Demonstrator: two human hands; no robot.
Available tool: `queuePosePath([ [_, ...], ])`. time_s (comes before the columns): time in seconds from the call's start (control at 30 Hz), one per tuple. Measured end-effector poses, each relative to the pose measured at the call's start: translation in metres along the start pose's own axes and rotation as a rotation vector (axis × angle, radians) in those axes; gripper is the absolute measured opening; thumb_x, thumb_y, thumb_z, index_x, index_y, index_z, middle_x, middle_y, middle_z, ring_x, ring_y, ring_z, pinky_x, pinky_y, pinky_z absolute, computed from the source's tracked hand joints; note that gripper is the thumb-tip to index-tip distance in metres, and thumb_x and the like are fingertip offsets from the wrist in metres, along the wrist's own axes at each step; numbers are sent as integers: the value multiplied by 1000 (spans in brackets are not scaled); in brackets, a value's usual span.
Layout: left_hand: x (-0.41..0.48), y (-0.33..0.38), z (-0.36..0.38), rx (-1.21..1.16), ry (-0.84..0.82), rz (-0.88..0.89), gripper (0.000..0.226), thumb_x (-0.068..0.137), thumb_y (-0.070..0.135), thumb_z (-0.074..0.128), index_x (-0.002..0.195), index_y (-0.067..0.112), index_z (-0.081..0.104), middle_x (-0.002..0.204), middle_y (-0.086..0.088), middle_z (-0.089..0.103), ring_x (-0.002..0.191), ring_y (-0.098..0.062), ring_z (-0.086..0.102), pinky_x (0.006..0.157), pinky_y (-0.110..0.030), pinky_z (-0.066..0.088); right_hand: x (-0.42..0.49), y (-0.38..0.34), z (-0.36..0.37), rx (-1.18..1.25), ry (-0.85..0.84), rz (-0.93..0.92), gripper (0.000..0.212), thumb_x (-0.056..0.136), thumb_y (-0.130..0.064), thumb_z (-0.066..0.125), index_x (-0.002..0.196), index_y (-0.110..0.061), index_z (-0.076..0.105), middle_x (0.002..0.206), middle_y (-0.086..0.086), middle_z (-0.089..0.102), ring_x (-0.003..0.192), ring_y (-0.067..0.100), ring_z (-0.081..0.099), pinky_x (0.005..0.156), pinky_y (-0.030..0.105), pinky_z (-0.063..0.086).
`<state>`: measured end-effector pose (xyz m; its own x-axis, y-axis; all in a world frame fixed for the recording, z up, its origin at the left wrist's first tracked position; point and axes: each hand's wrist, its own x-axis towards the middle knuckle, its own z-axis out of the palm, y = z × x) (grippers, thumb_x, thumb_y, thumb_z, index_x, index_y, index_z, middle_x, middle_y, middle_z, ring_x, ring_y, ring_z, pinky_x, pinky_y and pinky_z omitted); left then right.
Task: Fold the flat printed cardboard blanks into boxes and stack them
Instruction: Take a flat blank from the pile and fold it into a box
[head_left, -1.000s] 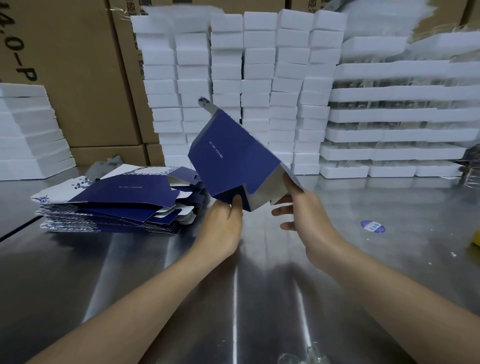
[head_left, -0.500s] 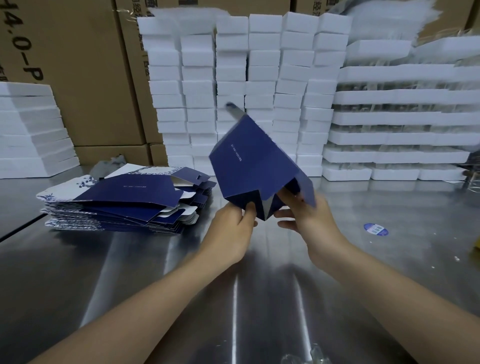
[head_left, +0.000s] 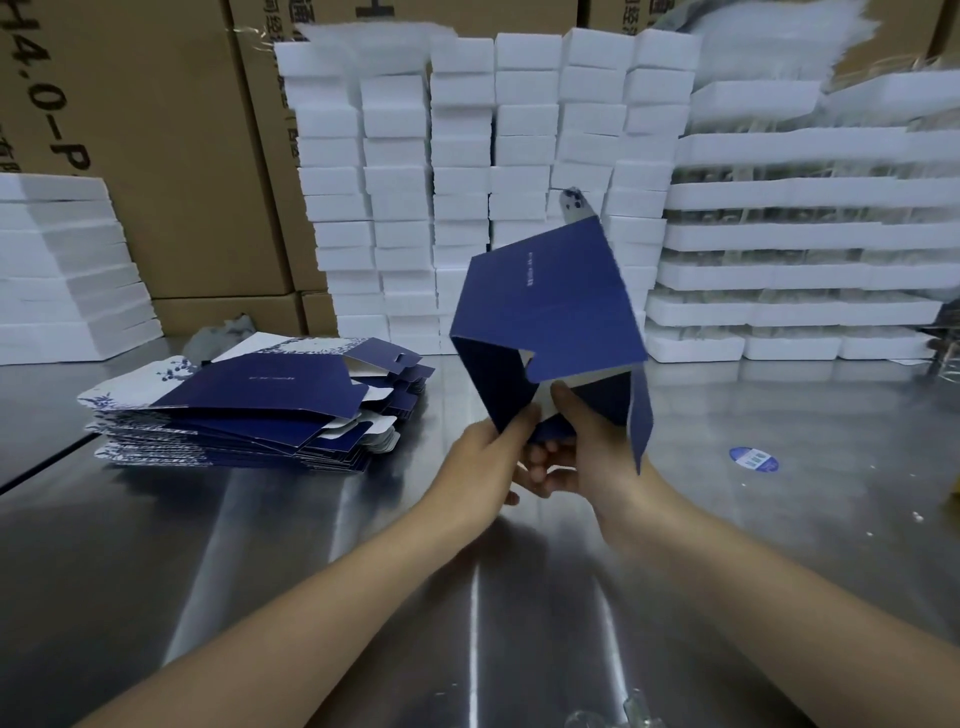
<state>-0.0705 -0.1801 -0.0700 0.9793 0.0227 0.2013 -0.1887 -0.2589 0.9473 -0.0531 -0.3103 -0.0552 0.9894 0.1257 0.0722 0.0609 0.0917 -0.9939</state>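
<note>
Since the earlier frames the dark blue box blank (head_left: 545, 312) has been opened out from a flatter shape into a partly formed sleeve, and both hands have drawn together beneath its lower end. Blank is held clear of the steel table (head_left: 311, 545), centre of frame, tilted with its upper edge toward the upper right. One side panel hangs down at lower left, another flap hangs free at the right.

Left hand (head_left: 478, 467): closed around the lower edge of the left panel, thumb and fingers pinching the cardboard. Right hand (head_left: 587, 457): thumb pressed up against the inside of the open lower end, fingers curled under the bottom flaps, gripping the blank. Hands touch one another below the blank.

Stack of flat printed blanks (head_left: 244, 410) lies on the table at middle left, well apart from the hands, top sheets fanned unevenly. Round blue sticker (head_left: 753, 459) on the table at right. White foam blocks (head_left: 467, 182) stacked along the back, centre and right; brown cartons (head_left: 156, 156) behind them at upper left
</note>
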Motion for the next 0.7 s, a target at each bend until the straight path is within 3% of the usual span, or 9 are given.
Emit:
queuePosePath([
  [0.1, 0, 2, 3, -90, -56, -74, 60, 83, 76, 48, 85, 22, 73, 68, -3, 72, 66, -20, 74, 64, -30, 51, -2, -1, -1, 88, -25, 45, 54, 108, -47, 52, 77, -6, 66, 60, 8, 61, 46, 20, 57, 51, 33, 51],
  [0.2, 0, 7, 0, -162, -24, -51, 47, 77, 73, 57, 65, 29, 67, 62, 1, 64, 58, -18, 67, 61, -27, 48, -4, -1, -3, 51, -29, 5, 51, 109, -47, 50, 80, -8, 66, 60, 6, 61, 49, 17, 60, 48, 26, 49],
  [0.33, 2, 5, -6, -237, -39, -51, 31, 76, 53, 68, 58, 29, 62, 65, 0, 53, 59, -20, 62, 68, -33, 47, -3, -3, -2, -72, 40, -93, 36, 111, -30, 44, 83, -14, 62, 60, -6, 64, 51, 6, 60, 49, 21, 49],
  [0.47, 2, 3, -7, -344, -111, -61, 27, 72, 45, 68, 54, 27, 58, 58, 3, 50, 61, -18, 59, 66, -26, 50, 0, -4, -6, -25, 15, -49, 46, 107, -54, 48, 100, -14, 68, 69, -3, 66, 62, 9, 62, 63, 30, 51],
  [0.6, 3, 1, -4, -365, -79, -65, 29, 82, 37, 64, 55, 27, 59, 56, 4, 49, 60, -16, 58, 71, -30, 48, -2, -5, -7, 53, -39, 18, 44, 101, -59, 55, 90, -19, 68, 68, 0, 62, 64, 11, 62, 63, 29, 48],
  [0.7, 5, 0, -4, -379, -32, -51, 30, 84, 35, 62, 56, 27, 60, 56, 3, 51, 60, -16, 59, 74, -33, 47, -3, -6, -7, 75, -90, 13, 36, 98, -53, 61, 81, -21, 64, 70, 3, 56, 66, 16, 57, 66, 32, 45],
])
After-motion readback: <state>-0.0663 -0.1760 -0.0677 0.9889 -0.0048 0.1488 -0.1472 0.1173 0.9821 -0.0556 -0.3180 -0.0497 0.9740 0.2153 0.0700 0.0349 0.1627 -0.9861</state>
